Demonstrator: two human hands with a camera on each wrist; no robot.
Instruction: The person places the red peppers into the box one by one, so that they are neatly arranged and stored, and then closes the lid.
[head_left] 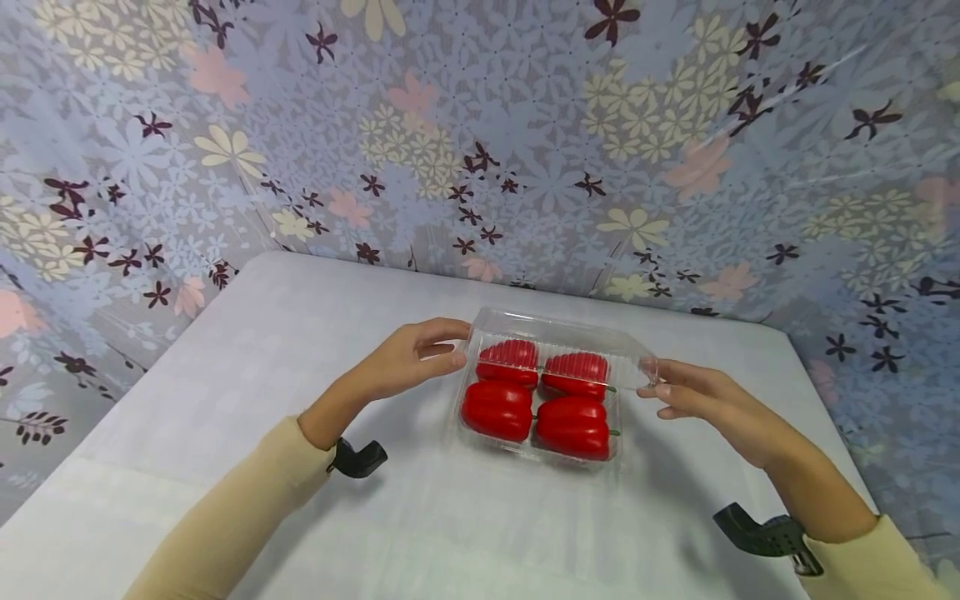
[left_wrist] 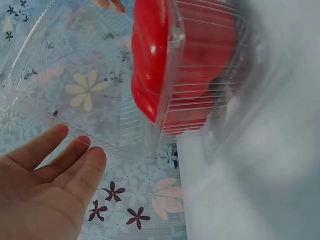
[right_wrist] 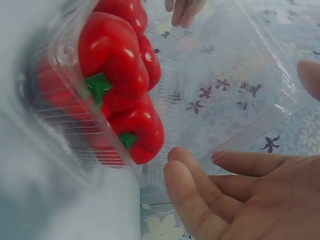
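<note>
A clear plastic clamshell box [head_left: 545, 455] sits on the white table with its hinged lid [head_left: 558, 329] raised and tilted up at the back. Several red bell peppers [head_left: 497, 410] with green stems [right_wrist: 98, 86] lie inside in two rows; the back ones show partly through the lid. At the lid's left side is my left hand [head_left: 412, 358], its fingertips against or very near the edge, fingers fairly straight. On the opposite side my right hand [head_left: 708, 398] has its relaxed fingers at the lid's right corner. Exact contact is hard to make out through the clear plastic.
The white tabletop [head_left: 360, 525] reaches back to a wall or curtain [head_left: 480, 142] with a flower pattern. A dark strap device sits on each wrist, the left one [head_left: 360, 458] and the right one [head_left: 761, 533].
</note>
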